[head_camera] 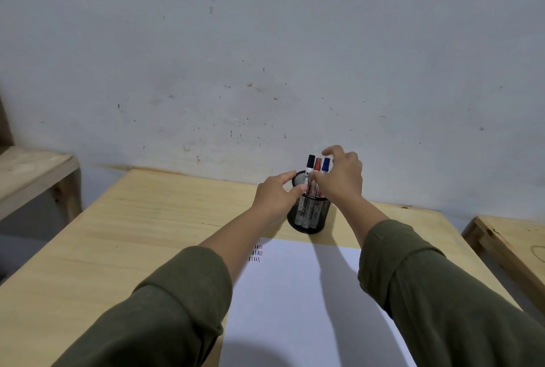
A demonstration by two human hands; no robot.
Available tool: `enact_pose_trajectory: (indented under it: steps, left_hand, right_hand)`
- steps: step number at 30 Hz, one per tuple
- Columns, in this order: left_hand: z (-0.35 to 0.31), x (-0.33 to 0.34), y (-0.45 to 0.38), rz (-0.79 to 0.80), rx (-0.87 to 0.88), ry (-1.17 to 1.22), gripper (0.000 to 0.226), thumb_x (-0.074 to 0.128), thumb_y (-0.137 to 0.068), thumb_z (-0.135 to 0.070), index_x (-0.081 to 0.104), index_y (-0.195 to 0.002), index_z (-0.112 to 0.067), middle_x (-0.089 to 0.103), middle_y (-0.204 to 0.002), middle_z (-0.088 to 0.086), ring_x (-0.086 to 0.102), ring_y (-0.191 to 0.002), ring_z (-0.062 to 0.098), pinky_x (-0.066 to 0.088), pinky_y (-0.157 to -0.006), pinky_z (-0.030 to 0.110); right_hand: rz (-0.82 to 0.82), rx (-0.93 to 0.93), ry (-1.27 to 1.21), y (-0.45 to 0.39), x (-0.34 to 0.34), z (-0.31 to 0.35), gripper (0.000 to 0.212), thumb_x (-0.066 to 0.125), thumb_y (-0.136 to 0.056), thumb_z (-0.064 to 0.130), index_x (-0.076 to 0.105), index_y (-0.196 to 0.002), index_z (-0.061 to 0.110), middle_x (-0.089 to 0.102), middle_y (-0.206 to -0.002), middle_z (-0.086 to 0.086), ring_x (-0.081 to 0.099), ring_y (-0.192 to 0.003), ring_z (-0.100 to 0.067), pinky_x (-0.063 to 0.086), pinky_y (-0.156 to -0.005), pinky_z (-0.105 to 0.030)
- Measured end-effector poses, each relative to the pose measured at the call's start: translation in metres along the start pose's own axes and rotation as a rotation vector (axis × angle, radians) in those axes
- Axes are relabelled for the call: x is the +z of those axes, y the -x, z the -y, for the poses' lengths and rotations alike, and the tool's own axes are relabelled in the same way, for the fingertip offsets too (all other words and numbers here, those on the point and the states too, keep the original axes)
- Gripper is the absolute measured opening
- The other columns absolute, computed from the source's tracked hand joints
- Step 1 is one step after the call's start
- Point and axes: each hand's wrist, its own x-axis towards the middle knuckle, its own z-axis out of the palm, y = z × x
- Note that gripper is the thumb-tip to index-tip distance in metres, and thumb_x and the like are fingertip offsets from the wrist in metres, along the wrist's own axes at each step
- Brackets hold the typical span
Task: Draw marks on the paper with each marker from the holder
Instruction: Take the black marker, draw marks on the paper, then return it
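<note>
A black mesh holder [309, 216] stands on the wooden table [132, 219] just beyond the white paper [295, 293]. Three capped markers stand upright in it: black [310, 161], red [317, 163] and blue [326, 163]. My left hand [275, 197] grips the holder's rim from the left, thumb and fingers around the mesh. My right hand [343, 179] hovers at the marker tops with its fingers apart; the thumb lies by the red marker and the index finger curls above the blue cap. Small rows of black, red and blue marks [256, 253] sit at the paper's far left corner.
A stained grey wall rises right behind the table. A wooden bench [29, 172] stands at the left and another wooden piece [507, 245] at the right, each separated from the table by a gap. My green sleeves cover part of the paper.
</note>
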Motion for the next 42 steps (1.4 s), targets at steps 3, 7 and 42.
enact_pose_trajectory:
  steps: [3, 7, 42]
  left_hand:
    - [0.001, 0.001, -0.001, -0.002, -0.004, 0.009, 0.051, 0.06, -0.086, -0.035, 0.048, -0.134, -0.022, 0.049, -0.142, 0.002, 0.04, -0.134, 0.019, 0.03, -0.106, 0.026]
    - [0.002, 0.001, -0.002, -0.004, -0.014, 0.034, 0.051, 0.061, -0.085, -0.034, 0.049, -0.134, -0.022, 0.049, -0.142, 0.002, 0.04, -0.134, 0.018, 0.031, -0.104, 0.024]
    - [-0.052, -0.026, 0.056, -0.131, 0.221, -0.02, 0.02, 0.067, -0.079, -0.033, 0.072, -0.093, -0.019, 0.063, -0.121, -0.004, 0.052, -0.117, 0.013, 0.034, -0.092, 0.023]
  right_hand:
    - [0.061, -0.063, 0.165, -0.003, -0.001, 0.005, 0.05, 0.061, -0.085, 0.035, 0.047, -0.134, 0.031, 0.034, -0.142, -0.007, 0.027, -0.133, -0.028, 0.029, -0.103, -0.042]
    - [0.108, -0.074, 0.246, -0.005, -0.001, 0.008, 0.042, 0.056, -0.088, 0.039, 0.053, -0.129, 0.035, 0.029, -0.149, -0.005, 0.018, -0.138, -0.029, 0.024, -0.106, -0.045]
    - [0.129, -0.195, -0.587, 0.06, -0.093, 0.052, 0.008, 0.067, -0.083, 0.019, 0.068, -0.09, 0.022, 0.074, -0.094, -0.004, 0.069, -0.095, -0.018, 0.052, -0.081, -0.027]
